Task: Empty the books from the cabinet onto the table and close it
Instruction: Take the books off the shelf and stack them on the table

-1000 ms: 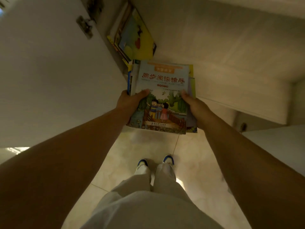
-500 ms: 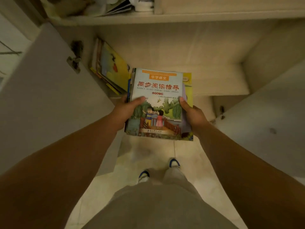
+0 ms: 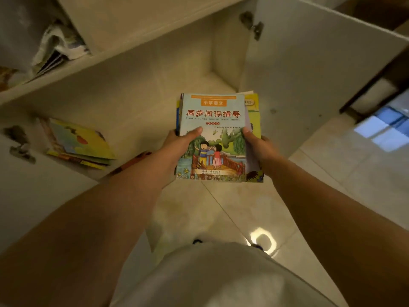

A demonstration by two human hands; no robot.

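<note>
Both hands, left (image 3: pixel 180 144) and right (image 3: pixel 257 147), grip a stack (image 3: pixel 213 138) now carried clear of the cabinet (image 3: pixel 155 69), rightward past its door (image 3: pixel 309 69); more books (image 3: pixel 77 144) remain inside, so another trip looks needed.

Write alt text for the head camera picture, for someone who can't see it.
Seen from above, a person's left hand and right hand grip a stack of children's books by its sides, in front of an open cabinet. More books lean at the left end of the cabinet's lower compartment; its right door stands open over a glossy tiled floor.
</note>
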